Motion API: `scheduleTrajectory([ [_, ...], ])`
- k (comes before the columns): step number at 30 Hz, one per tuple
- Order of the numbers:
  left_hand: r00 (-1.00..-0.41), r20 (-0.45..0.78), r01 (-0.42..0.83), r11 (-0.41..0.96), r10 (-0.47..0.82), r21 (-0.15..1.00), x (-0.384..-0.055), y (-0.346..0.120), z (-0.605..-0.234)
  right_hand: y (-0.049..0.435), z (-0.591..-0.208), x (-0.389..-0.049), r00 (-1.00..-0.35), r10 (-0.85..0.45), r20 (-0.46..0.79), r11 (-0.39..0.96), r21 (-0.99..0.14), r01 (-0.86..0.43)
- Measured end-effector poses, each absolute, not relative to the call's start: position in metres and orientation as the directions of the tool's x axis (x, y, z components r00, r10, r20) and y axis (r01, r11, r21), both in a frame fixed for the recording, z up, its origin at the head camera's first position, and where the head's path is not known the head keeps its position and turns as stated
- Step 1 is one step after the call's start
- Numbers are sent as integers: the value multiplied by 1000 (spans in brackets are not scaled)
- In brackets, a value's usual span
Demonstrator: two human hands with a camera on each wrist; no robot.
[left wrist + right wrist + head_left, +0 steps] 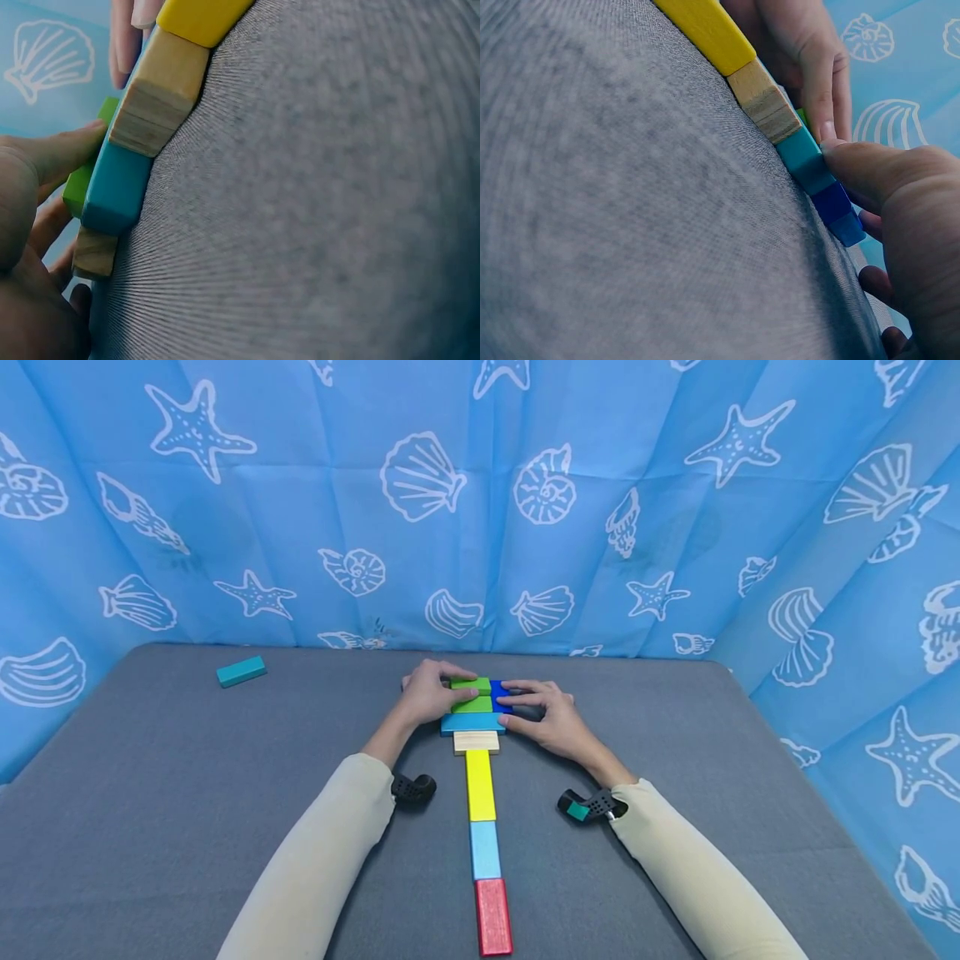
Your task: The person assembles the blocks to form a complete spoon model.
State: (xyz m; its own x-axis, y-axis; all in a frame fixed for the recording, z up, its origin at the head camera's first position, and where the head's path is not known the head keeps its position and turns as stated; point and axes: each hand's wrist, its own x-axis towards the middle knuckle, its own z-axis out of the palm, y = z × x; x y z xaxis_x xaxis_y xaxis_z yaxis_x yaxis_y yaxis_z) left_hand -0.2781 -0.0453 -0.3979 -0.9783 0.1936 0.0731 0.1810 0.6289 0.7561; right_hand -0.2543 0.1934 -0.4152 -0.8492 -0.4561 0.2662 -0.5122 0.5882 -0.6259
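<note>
A green block (471, 685) lies at the far end of a row of blocks, and my left hand (429, 695) pinches it between thumb and index finger. Just nearer is a second green block (472, 704). Against their right ends are dark blue blocks (501, 697), touched by the extended fingers of my right hand (551, 718). The right thumb (859, 161) rests by the end of the teal-blue crosswise block (472, 722). In the left wrist view, a wooden block (95, 253) shows past the teal-blue block's end, below the green.
A plain wooden block (476, 742), then yellow (481, 785), light blue (485, 850) and red (493, 917) blocks run toward me in line. One teal block (242, 672) lies apart at the far left of the grey table (187, 793). A blue curtain (480, 527) hangs behind.
</note>
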Motion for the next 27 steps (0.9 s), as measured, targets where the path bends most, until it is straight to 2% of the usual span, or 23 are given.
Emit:
scheduleTrajectory([
  [27, -972, 56, 192, 641, 228, 743, -277, -49, -398, 193, -415, -254, -851, -452, 268, 584, -632, -509],
])
